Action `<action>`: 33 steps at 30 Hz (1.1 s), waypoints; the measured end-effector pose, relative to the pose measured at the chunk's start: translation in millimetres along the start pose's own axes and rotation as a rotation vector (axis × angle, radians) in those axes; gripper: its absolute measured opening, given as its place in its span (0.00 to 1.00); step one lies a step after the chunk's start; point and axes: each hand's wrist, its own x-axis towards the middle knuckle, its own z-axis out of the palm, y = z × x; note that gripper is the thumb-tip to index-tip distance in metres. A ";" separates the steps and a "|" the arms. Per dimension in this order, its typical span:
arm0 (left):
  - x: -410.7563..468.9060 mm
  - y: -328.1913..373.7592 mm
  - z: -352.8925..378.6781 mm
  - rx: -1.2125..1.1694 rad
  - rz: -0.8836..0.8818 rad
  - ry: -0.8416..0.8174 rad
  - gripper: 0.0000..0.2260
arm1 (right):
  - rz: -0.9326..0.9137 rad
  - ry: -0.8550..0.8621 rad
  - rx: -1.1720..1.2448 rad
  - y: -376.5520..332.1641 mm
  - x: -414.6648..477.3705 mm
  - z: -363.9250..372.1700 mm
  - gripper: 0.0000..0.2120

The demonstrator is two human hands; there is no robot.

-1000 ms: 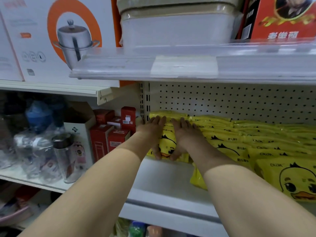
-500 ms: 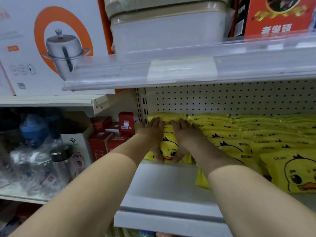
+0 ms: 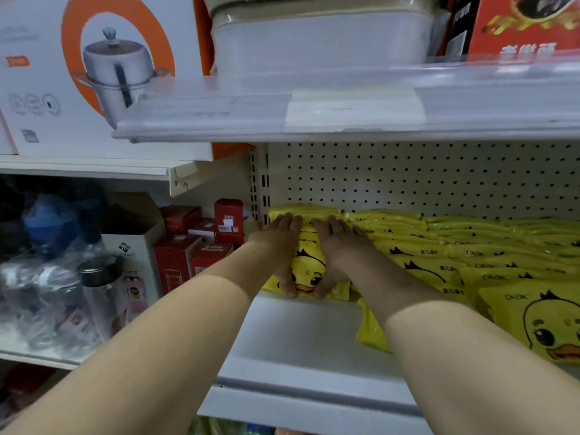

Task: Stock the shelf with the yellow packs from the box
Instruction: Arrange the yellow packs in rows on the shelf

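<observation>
A stack of yellow duck-print packs (image 3: 309, 268) stands at the left end of the white shelf (image 3: 301, 334), against the pegboard back. My left hand (image 3: 276, 237) and my right hand (image 3: 339, 243) lie side by side on it. Their fingers are stretched flat over the top and their thumbs press down the front face. More yellow packs (image 3: 439, 255) fill the shelf to the right in overlapping rows, and one large pack (image 3: 539, 324) sits at the front right. The box is out of view.
The upper shelf's clear price rail (image 3: 345, 111) overhangs just above my hands. Red cartons (image 3: 188, 255) and plastic bottles (image 3: 56, 302) fill the neighbouring shelf on the left. Bare white shelf lies in front of the stack.
Both hands have stayed on the same stack with the same flat pose. Only my viewpoint has shifted slightly, so the shelves sit a little differently in frame.
</observation>
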 end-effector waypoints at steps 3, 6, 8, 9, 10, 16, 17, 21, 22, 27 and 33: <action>-0.1 1.0 -1.5 0.033 0.003 0.010 0.69 | 0.000 -0.005 0.005 1.3 1.9 1.4 0.72; -0.9 1.1 -2.6 0.041 -0.003 0.012 0.69 | -0.007 -0.021 0.002 1.6 1.7 0.0 0.72; -1.4 1.4 -2.1 0.025 -0.011 0.013 0.69 | -0.019 -0.009 -0.002 2.0 1.0 -0.4 0.71; -1.9 1.7 -1.9 0.019 -0.013 0.015 0.69 | -0.023 -0.005 -0.001 2.4 0.2 -0.5 0.71; -2.7 2.1 -2.2 0.017 -0.014 0.015 0.69 | -0.027 -0.004 -0.002 2.6 0.0 -0.6 0.71; -4.8 2.0 -4.1 -0.007 -0.013 0.000 0.68 | -0.033 0.000 -0.003 2.5 1.6 -0.3 0.71; -4.8 1.9 -4.5 -0.013 -0.010 -0.003 0.68 | -0.036 0.001 -0.005 2.7 1.7 -0.5 0.71; -1.9 0.6 -3.7 -0.022 -0.009 0.000 0.68 | -0.041 -0.010 -0.019 4.1 3.2 -1.5 0.71; -0.2 0.2 -3.0 -0.022 -0.013 0.006 0.67 | -0.041 -0.008 -0.018 4.3 4.8 -1.4 0.71; 0.3 0.1 -5.2 -0.019 -0.019 0.026 0.66 | -0.034 0.018 -0.025 2.1 6.9 -3.6 0.69; -8.2 1.0 -4.6 -0.075 -0.027 0.049 0.65 | -0.029 0.034 -0.050 -0.1 1.1 -2.0 0.68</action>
